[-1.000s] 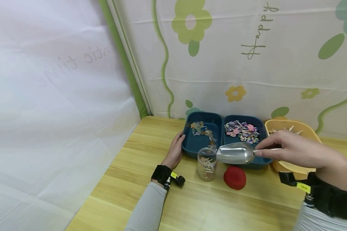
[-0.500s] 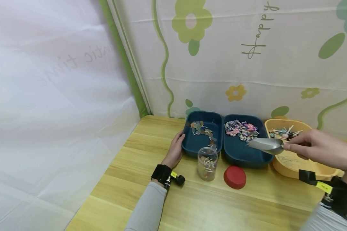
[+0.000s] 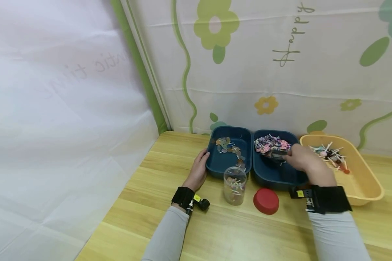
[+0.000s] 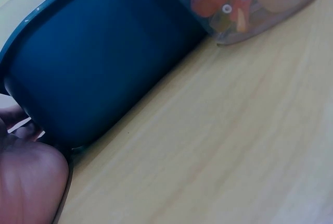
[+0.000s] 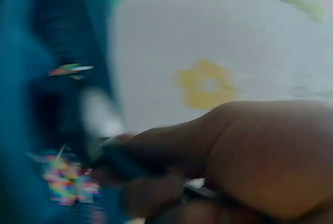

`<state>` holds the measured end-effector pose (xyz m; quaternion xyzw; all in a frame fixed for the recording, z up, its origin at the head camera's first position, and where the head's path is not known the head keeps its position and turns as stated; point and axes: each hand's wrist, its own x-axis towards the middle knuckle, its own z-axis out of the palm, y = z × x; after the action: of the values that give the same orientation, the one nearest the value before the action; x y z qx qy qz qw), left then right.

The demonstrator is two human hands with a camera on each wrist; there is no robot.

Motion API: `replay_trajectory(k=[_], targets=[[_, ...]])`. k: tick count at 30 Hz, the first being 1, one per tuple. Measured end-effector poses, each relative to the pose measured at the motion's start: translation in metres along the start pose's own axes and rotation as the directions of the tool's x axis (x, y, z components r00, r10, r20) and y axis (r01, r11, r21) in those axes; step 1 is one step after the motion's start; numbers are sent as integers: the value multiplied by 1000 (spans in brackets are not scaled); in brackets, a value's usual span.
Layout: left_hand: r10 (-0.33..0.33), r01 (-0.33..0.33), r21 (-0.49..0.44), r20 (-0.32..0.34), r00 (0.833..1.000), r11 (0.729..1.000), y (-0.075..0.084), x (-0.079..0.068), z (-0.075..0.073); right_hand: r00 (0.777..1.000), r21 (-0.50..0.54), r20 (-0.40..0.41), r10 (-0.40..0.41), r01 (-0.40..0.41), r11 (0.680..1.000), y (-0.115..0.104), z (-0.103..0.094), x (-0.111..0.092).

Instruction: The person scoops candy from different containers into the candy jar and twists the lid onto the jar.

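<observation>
Lettering: on the rear cloth (image 3: pixel 235 79) I read "Happy", set sideways; on the left cloth (image 3: pixel 78 145) I make out faint reversed letters, "ntic tim". The yellow tags (image 3: pixel 300 193) on the wrist straps carry print too small for me to read.

Hands: the right hand (image 3: pixel 305 163) grips the handle of the metal scoop (image 3: pixel 276 154), which lies inside the right blue tray (image 3: pixel 268 177) against the swirl candies (image 3: pixel 268 142). The left hand (image 3: pixel 197 172) rests its extended fingers against the outer wall of the left blue tray (image 3: pixel 220 165), grasping nothing. Just in front, the clear jar (image 3: pixel 234 192), part-filled, stands upright on the table (image 3: pixel 235 232) beside the red lid (image 3: pixel 266 201).

Change: a second ago I saw the scoop at the jar's mouth, and half a second ago above the right blue tray's near side; it now reaches the candies. The yellow tray's (image 3: pixel 356 185) stick candies (image 3: pixel 333 157), then partly covered by the right hand, show fully. Left hand, jar and lid match the earlier views.
</observation>
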<state>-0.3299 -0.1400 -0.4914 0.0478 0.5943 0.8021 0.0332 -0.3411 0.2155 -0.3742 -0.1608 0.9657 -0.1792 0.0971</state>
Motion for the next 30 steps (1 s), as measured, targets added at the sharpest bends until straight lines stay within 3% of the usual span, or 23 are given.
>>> replay_trajectory(k=[4,8,23,30], targets=[[0,0,7,-2,1000,1000,0,-1,1,1000,-10,-23,15,-15,1000,8,22,20],[8,-8,7,-2,1000,1000,0,-1,2,1000,-22,10,-8,8,1000,11,29,24],[5,-5,10,-10,1000,1000,-1,0,0,975,138,208,-73,44,989,13,11,4],[2,-2,-2,-10,1000,1000,0,1,1,962,129,222,-158,132,983,19,-2,-4]])
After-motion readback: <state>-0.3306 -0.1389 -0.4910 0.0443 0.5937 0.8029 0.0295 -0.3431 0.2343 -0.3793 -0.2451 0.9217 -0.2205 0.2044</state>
